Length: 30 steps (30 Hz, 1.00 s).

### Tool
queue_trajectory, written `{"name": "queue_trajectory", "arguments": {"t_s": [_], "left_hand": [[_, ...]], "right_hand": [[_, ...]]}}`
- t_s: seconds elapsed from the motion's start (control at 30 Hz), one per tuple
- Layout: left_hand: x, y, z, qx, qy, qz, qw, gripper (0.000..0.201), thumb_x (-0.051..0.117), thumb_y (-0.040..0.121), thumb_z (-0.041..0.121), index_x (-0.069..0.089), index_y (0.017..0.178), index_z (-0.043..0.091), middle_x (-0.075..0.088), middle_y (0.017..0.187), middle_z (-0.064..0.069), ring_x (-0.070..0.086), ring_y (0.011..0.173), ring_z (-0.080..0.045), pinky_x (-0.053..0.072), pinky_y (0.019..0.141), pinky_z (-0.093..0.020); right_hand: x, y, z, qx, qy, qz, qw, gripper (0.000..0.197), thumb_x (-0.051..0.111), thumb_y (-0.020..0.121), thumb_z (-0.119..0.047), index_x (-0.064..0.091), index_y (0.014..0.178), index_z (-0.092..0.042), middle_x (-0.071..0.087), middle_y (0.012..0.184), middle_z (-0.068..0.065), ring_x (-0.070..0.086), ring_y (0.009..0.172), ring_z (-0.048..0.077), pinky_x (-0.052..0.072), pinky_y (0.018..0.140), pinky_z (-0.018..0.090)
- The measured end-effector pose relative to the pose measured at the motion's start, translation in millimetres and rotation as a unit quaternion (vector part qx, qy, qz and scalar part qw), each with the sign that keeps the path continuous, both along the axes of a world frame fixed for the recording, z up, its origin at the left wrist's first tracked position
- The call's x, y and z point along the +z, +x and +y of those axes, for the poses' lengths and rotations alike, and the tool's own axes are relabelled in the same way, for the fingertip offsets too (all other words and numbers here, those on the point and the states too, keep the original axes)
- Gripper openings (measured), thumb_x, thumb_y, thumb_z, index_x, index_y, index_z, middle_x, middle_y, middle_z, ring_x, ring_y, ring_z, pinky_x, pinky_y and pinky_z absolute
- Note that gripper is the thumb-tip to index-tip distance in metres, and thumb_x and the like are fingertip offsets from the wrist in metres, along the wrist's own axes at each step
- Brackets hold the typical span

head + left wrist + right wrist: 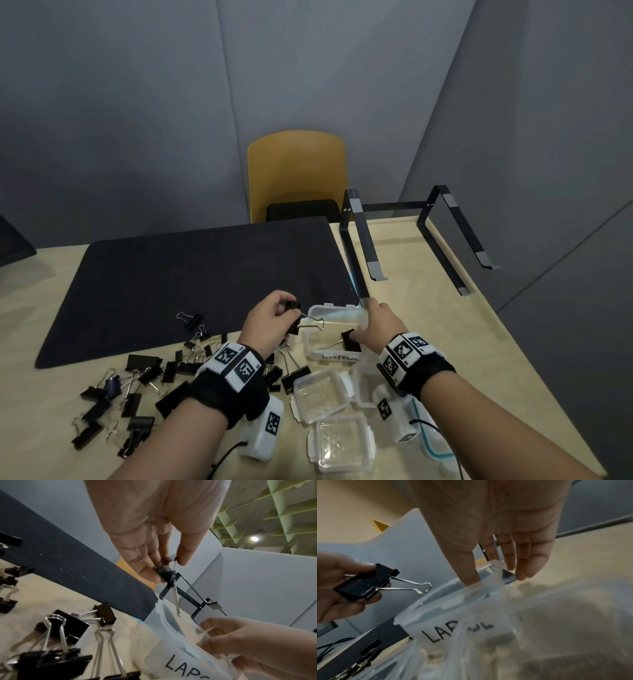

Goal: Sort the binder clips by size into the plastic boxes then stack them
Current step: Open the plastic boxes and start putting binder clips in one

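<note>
Head view: the left hand [270,320] pinches a large black binder clip [295,318] between thumb and curled fingers, holding it off the table just beside the near-left rim of the open plastic box labelled "LARGE" [337,356]. Left wrist view confirms the pinch: the fingertips [150,574] close on the clip's black body [165,573], and its wire handles hang down toward the box rim without touching it. The right hand [376,323] grips that box at its right side, thumb inside the wall and the other fingers curled over the outside, as the right wrist view shows at the thumb [469,574]. One black clip [351,340] already lies inside the box, just beside the right hand. Left of and below the pinched clip, a scatter of unsorted black clips [137,387] lies on the wooden table [428,308], some at the edge of the dark mat [205,274]. Nearer the person than the held box, two smaller clear boxes [320,394] and [342,442] sit empty, close together. A black metal stand [363,240] rests beyond the right hand.
</note>
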State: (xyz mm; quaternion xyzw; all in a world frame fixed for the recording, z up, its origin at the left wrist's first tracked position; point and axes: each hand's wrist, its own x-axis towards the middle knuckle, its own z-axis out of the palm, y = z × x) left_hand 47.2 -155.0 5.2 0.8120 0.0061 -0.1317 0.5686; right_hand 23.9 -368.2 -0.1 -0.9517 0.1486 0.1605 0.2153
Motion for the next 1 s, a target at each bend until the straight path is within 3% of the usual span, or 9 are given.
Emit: {"name": "queue_trajectory", "arguments": {"t_s": [0.1, 0.2, 0.27, 0.37, 0.47, 0.53, 0.63, 0.73, 1.0], "left_hand": [[-2.8, -0.4, -5.6, -0.02, 0.015, 0.013, 1.0, 0.015, 0.064, 0.084, 0.021, 0.059, 0.09, 0.034, 0.068, 0.088, -0.012, 0.067, 0.084, -0.027, 0.056, 0.073, -0.041], [-3.7, -0.1, -10.6, -0.035, 0.028, 0.014, 0.999, 0.017, 0.064, 0.085, 0.019, 0.058, 0.088, 0.034, 0.064, 0.078, -0.01, 0.066, 0.082, -0.026, 0.054, 0.07, -0.036], [-4.0, -0.4, -14.1, -0.043, 0.045, 0.008, 0.998, 0.017, 0.065, 0.084, 0.019, 0.057, 0.088, 0.034, 0.06, 0.073, -0.005, 0.065, 0.08, -0.023, 0.053, 0.07, -0.033], [-3.6, -0.4, -19.2, -0.057, 0.083, -0.004, 0.995, 0.015, 0.067, 0.083, 0.022, 0.057, 0.09, 0.032, 0.06, 0.072, -0.001, 0.062, 0.076, -0.017, 0.05, 0.072, -0.029], [-2.6, -1.8, -23.3, -0.076, 0.134, -0.021, 0.988, 0.016, 0.068, 0.083, 0.024, 0.057, 0.095, 0.028, 0.052, 0.068, 0.007, 0.052, 0.068, -0.008, 0.043, 0.065, -0.02], [-1.8, -3.4, -25.9, -0.087, 0.16, -0.019, 0.983, 0.018, 0.068, 0.082, 0.026, 0.058, 0.097, 0.028, 0.055, 0.074, 0.007, 0.054, 0.071, -0.008, 0.044, 0.064, -0.019], [1.0, -4.2, -31.6, -0.102, 0.197, -0.014, 0.975, 0.023, 0.07, 0.081, 0.026, 0.062, 0.102, 0.023, 0.064, 0.095, 0.003, 0.062, 0.086, -0.013, 0.052, 0.075, -0.025], [5.1, -3.3, -38.1, -0.129, 0.254, -0.037, 0.958, 0.029, 0.068, 0.082, 0.027, 0.063, 0.11, 0.019, 0.063, 0.105, 0.001, 0.061, 0.094, -0.014, 0.052, 0.083, -0.03], [10.9, -1.5, -42.1, -0.152, 0.282, -0.056, 0.945, 0.029, 0.062, 0.087, 0.025, 0.063, 0.116, 0.019, 0.064, 0.112, 0.0, 0.06, 0.102, -0.016, 0.05, 0.087, -0.028]], "right_hand": [[-7.7, -2.4, 2.4, -0.002, 0.014, 0.022, 1.0, 0.069, 0.067, 0.079, -0.028, 0.028, 0.136, -0.017, 0.06, 0.116, 0.009, 0.06, 0.103, 0.028, 0.048, 0.081, 0.031], [-11.5, -2.4, 4.5, -0.005, 0.015, 0.036, 0.999, 0.074, 0.067, 0.079, -0.022, 0.024, 0.139, -0.016, 0.059, 0.121, 0.01, 0.06, 0.104, 0.029, 0.051, 0.083, 0.033], [-12.0, -2.1, 5.0, -0.006, 0.017, 0.041, 0.999, 0.068, 0.062, 0.082, -0.017, 0.025, 0.138, -0.013, 0.059, 0.121, 0.012, 0.06, 0.104, 0.03, 0.051, 0.083, 0.033], [-11.4, -3.0, 4.8, -0.004, 0.016, 0.046, 0.999, 0.055, 0.054, 0.084, -0.011, 0.031, 0.134, -0.009, 0.061, 0.113, 0.016, 0.061, 0.1, 0.032, 0.046, 0.071, 0.03], [-13.6, -3.2, 4.8, -0.005, 0.022, 0.05, 0.998, 0.054, 0.053, 0.084, -0.009, 0.031, 0.134, -0.009, 0.061, 0.111, 0.017, 0.061, 0.097, 0.032, 0.044, 0.068, 0.03], [-13.6, -3.1, 5.2, -0.003, 0.026, 0.054, 0.998, 0.052, 0.053, 0.085, -0.008, 0.03, 0.133, -0.008, 0.061, 0.11, 0.017, 0.06, 0.091, 0.03, 0.047, 0.072, 0.033], [-13.3, -3.2, 5.1, -0.003, 0.032, 0.057, 0.998, 0.048, 0.052, 0.087, -0.007, 0.03, 0.13, -0.007, 0.057, 0.098, 0.014, 0.056, 0.083, 0.027, 0.051, 0.076, 0.035], [-13.8, -3.7, 5.6, -0.009, 0.04, 0.057, 0.998, 0.049, 0.052, 0.087, -0.007, 0.029, 0.13, -0.007, 0.055, 0.094, 0.013, 0.056, 0.083, 0.027, 0.049, 0.074, 0.034], [-13.6, -3.3, 5.9, -0.013, 0.053, 0.063, 0.996, 0.05, 0.054, 0.086, -0.009, 0.029, 0.13, -0.008, 0.06, 0.108, 0.018, 0.058, 0.085, 0.03, 0.053, 0.078, 0.038]]}}
